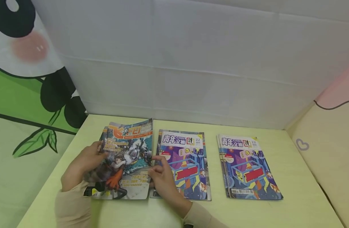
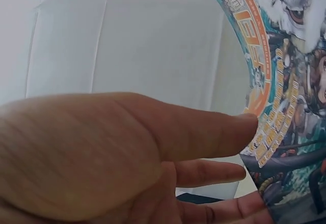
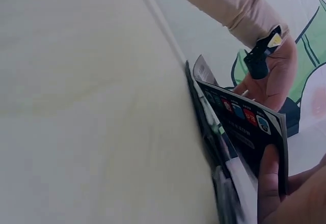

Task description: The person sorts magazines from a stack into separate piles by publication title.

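Observation:
A comic-style magazine (image 1: 131,158) with an orange title is held tilted above the left end of the table, its cover facing up. My left hand (image 1: 86,160) holds its left edge; in the left wrist view the thumb (image 2: 219,132) lies at the cover's edge and a finger passes behind. My right hand (image 1: 164,177) pinches the right edge. The right wrist view shows the magazine's dark back (image 3: 239,122) with the right thumb (image 3: 270,170) against it. Another magazine (image 1: 104,134) peeks out beneath at the left, mostly hidden.
To the right of the held magazine lies a stack topped by a purple magazine (image 1: 185,167). Farther right is another stack with the same purple cover (image 1: 249,171). Both rest on the pale yellow table (image 1: 296,190), and a white cloth wall (image 1: 191,79) rises behind.

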Tool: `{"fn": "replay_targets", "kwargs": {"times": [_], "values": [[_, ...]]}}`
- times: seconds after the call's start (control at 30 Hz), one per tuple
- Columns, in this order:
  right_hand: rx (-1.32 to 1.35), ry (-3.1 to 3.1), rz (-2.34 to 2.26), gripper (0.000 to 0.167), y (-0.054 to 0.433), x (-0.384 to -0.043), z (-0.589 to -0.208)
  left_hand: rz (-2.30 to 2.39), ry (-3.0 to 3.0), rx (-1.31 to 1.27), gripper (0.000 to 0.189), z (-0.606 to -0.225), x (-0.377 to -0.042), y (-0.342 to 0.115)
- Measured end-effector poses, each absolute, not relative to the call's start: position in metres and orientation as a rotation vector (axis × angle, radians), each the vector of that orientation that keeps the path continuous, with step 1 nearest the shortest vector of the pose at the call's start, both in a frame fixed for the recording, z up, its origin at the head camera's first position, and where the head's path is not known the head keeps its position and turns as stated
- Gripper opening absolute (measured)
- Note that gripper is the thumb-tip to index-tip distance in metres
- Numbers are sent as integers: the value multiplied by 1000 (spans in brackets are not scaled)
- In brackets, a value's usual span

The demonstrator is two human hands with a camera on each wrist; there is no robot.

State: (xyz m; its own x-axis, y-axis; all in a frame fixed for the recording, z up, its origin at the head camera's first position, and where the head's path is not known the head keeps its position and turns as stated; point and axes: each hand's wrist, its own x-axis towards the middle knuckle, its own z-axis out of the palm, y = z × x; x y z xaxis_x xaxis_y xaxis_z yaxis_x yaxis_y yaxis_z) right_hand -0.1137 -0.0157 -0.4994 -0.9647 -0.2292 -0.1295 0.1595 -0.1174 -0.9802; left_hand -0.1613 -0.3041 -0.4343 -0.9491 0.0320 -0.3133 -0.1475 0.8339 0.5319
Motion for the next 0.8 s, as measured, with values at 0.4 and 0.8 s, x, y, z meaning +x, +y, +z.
{"fn": "replay_targets", "kwargs": {"times": [0.4,0.8], "values": [[-113,1908,-2168,43,-16,-117,-517,798,2693,-41,77,-435,-162,-305],[-155,2056,-2130,59,-16,-116,-528,888,2595,-114,79,-435,-160,-310]]}}
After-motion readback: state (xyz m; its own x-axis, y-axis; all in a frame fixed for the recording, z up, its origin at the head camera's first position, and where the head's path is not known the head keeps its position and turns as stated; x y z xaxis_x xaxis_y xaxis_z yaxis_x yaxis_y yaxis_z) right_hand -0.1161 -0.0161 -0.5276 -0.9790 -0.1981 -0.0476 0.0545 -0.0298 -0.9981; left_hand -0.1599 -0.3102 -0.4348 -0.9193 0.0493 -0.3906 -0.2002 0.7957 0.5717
